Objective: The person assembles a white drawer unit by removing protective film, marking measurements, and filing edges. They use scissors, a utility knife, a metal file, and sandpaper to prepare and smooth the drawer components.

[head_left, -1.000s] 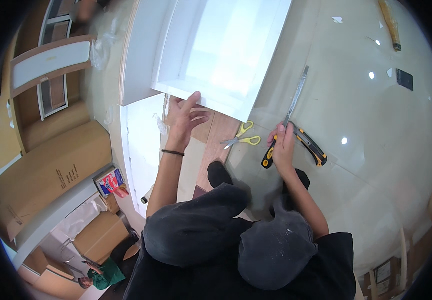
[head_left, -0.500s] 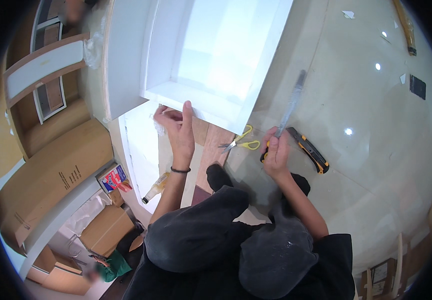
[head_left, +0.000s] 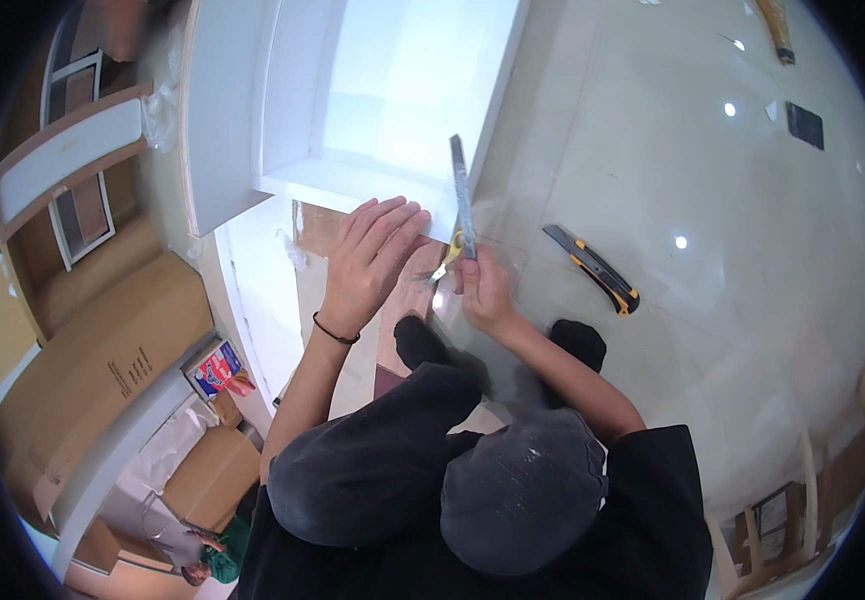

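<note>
My right hand (head_left: 487, 292) grips a long, flat grey metal file (head_left: 463, 200), its blade pointing up and away across the near right corner of a white drawer-like box (head_left: 302, 186). My left hand (head_left: 370, 262) rests with fingers stretched out at the near edge of that box, holding nothing. Just below the corner lies a pair of scissors (head_left: 440, 270) with yellow handles, partly hidden behind the file and my right hand. An orange and black utility knife (head_left: 597, 270) lies on the tiled floor right of my right hand.
A white panel (head_left: 252, 275) and clear plastic (head_left: 293, 252) are left of my left hand. Cardboard (head_left: 117, 355) and wooden furniture parts (head_left: 72, 195) fill the left side. A person in green (head_left: 227, 555) is at lower left. A dark square piece (head_left: 804, 127) lies far right.
My right hand has brought the file leftward to the box's corner. My left hand has moved right and laid its fingers along the box's edge. The view has shifted, so the surroundings appear farther left.
</note>
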